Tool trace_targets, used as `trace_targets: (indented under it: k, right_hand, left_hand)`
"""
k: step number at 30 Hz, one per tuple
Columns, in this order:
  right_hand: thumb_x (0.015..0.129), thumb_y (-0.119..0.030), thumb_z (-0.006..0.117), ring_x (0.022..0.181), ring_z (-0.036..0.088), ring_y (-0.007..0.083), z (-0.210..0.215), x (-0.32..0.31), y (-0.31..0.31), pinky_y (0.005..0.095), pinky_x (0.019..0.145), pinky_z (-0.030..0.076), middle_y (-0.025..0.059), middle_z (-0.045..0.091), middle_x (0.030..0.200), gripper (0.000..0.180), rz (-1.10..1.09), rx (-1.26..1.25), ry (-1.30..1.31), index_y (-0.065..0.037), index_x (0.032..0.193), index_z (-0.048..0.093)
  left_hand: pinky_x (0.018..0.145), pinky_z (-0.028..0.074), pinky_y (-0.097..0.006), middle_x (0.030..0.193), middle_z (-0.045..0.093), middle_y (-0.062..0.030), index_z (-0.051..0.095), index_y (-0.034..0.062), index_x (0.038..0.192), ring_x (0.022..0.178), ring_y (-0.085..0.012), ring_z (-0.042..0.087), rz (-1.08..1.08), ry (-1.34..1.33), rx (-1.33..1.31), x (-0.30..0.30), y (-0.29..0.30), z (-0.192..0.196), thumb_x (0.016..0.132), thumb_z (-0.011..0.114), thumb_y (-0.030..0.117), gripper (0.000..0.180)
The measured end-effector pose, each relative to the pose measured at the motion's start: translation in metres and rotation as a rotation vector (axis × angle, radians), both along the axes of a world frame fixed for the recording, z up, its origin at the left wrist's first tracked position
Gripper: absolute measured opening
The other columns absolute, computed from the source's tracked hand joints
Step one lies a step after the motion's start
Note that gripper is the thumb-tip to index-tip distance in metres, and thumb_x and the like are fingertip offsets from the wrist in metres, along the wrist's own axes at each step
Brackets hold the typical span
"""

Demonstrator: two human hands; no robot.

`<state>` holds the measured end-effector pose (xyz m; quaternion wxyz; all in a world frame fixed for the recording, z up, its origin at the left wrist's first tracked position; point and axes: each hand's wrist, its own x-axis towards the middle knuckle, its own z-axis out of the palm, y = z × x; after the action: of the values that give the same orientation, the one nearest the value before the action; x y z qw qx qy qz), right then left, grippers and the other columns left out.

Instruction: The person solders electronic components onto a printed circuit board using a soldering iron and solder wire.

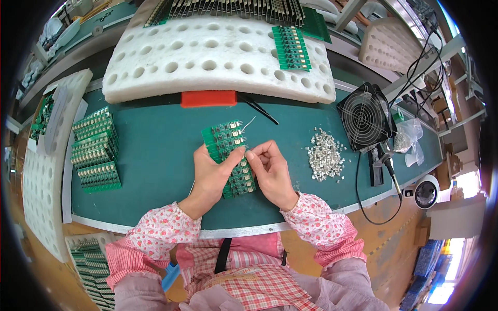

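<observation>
A green circuit board panel [222, 136], lined with rows of small components, is held tilted over the middle of the green mat. My left hand [207, 179] grips it from the left, thumb across its face. At the panel's right edge, my right hand [272, 175] is closed, thumb and forefinger pinched together; whatever sits between those fingertips is too small to make out. Thin pins stick out from the panel's upper right edge. To the right of my right hand lies a loose heap of small silvery parts [325, 155].
Stacked circuit boards [96, 150] lie at the left. A white foam block [192, 52] with holes spans the back, carrying more boards [291, 47]. In front are a red block [208, 98] and dark tweezers [261, 111]. A black fan [363, 118], soldering iron [390, 170] and plastic bag [411, 133] stand right.
</observation>
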<state>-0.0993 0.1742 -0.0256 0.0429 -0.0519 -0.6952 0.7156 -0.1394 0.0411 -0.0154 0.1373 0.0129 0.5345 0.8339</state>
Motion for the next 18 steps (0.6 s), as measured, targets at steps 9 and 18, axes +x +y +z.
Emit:
trace_targets:
  k: [9,18]
  right_hand:
    - [0.092,-0.008,0.056,0.069,0.050,0.0026,0.0024,0.0020,0.0016,0.0178,0.058,0.043,0.0017,0.054,0.078,0.014,-0.181,-0.008,0.195,0.000,0.092,0.044]
    - [0.090,-0.008,0.058,0.075,0.054,0.0041,0.0063,0.0082,0.0047,0.0191,0.063,0.046,0.0040,0.058,0.085,0.014,-0.142,-0.038,0.079,0.002,0.094,0.049]
  left_hand:
    - [0.071,0.051,-0.024,0.094,0.065,-0.0044,0.059,0.0010,0.101,0.082,-0.0093,0.061,-0.160,0.048,0.052,0.0031,0.0041,0.0043,0.080,0.066,-0.001,0.023]
    - [0.071,0.051,-0.025,0.094,0.064,-0.0043,0.057,0.0012,0.104,0.082,-0.0103,0.061,-0.154,0.038,0.047,0.0027,0.0029,0.0002,0.080,0.067,0.000,0.026]
